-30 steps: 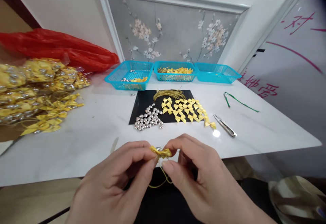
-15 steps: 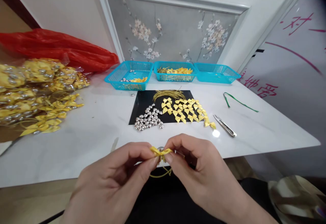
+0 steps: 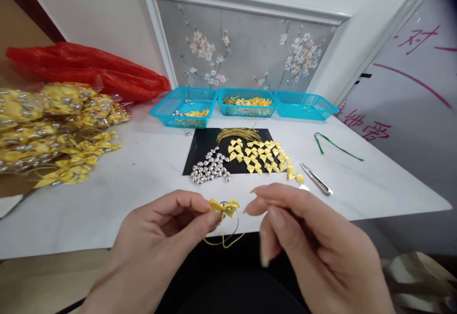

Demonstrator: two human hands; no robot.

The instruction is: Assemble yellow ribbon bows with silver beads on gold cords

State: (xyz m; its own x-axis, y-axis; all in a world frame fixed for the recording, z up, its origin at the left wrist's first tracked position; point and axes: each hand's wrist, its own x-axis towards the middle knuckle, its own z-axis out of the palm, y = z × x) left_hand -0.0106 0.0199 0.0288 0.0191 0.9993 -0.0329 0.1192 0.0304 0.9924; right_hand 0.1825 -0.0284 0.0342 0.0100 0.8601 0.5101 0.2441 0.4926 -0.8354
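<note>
Between the thumb and forefinger of my left hand (image 3: 167, 233) is a yellow ribbon bow (image 3: 228, 208), gripped at its left loop. Something silvery shows behind the bow's middle, and a thin gold cord (image 3: 224, 243) hangs below it in a loop. My right hand (image 3: 303, 238) is apart from the bow, a little to its right, fingers loosely bent and separated, with nothing visible in them. Beyond the hands, silver beads (image 3: 210, 166), more yellow bows (image 3: 266, 154) and a bundle of gold cords (image 3: 239, 134) lie on and around a black mat (image 3: 200, 139).
Three blue baskets stand along the wall: left (image 3: 162, 112), middle (image 3: 246, 111) and right (image 3: 303, 109). Small snips (image 3: 317, 179) and a green tie (image 3: 339, 147) lie at right. Bagged yellow bows (image 3: 64, 109) and a red plastic bag (image 3: 89, 69) fill the left side of the white table (image 3: 143, 176).
My right hand has let go of the bow and moved right, its fingers loosening. The left hand still holds the bow, which now shows more of its face and the hanging cord.
</note>
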